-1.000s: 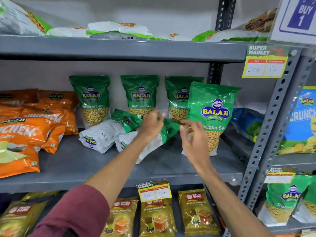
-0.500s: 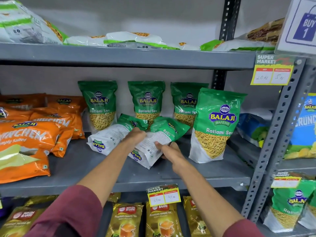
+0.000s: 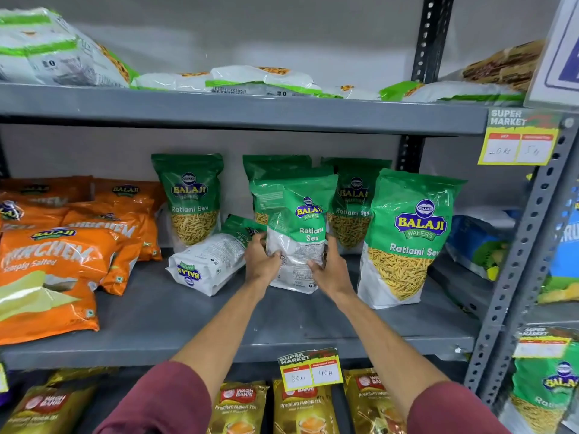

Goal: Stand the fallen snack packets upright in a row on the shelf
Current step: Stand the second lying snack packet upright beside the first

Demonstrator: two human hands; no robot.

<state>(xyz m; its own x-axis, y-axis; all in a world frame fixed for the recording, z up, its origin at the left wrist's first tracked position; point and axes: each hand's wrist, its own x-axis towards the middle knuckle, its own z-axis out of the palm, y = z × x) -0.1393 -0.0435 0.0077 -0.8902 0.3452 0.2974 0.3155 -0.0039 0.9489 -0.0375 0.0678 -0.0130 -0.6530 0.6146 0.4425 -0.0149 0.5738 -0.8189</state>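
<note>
A green and white Ratlami Sev packet (image 3: 297,227) is upright in the middle of the grey shelf (image 3: 175,314), its back side facing me. My left hand (image 3: 261,261) grips its lower left edge and my right hand (image 3: 329,267) its lower right edge. Another packet of the same kind (image 3: 206,261) lies fallen to the left, its bottom end toward me. Three packets stand against the back wall: one on the left (image 3: 189,198), one largely hidden behind the held packet (image 3: 275,166), one to the right (image 3: 354,202). A larger-looking packet (image 3: 407,236) stands nearer the front at right.
Orange crisp bags (image 3: 53,264) are piled on the left of the shelf. White and green packets (image 3: 260,79) lie on the shelf above. Tea pouches (image 3: 300,405) fill the shelf below. A perforated steel post (image 3: 526,245) bounds the right side, with blue bags (image 3: 479,242) beyond.
Both hands have taken the right fallen packet and raised it from lying to upright in front of the back row. The other fallen packet stays down.
</note>
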